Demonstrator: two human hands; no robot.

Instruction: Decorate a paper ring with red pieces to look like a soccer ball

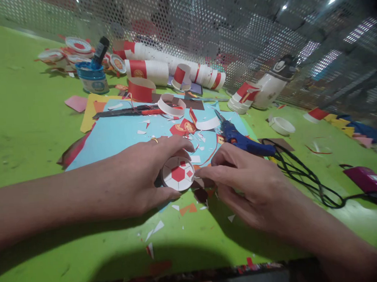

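At the near edge of the blue paper sheet (112, 145): football-patterned disc (178, 174), likely light, stiffish, easily dented; best taken by its rim. My left hand (142, 173) holds that rim. My right hand (251, 179), fingertips narrowed, close beside; can't tell if they pinch anything. Glue gun (239, 141): sheet's right edge.

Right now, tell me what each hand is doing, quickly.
Left hand: closed on a red-and-white soccer-ball-patterned disc, thumb and fingers around its edge.
Right hand: fingers curled beside the disc; cannot tell whether they pinch anything.
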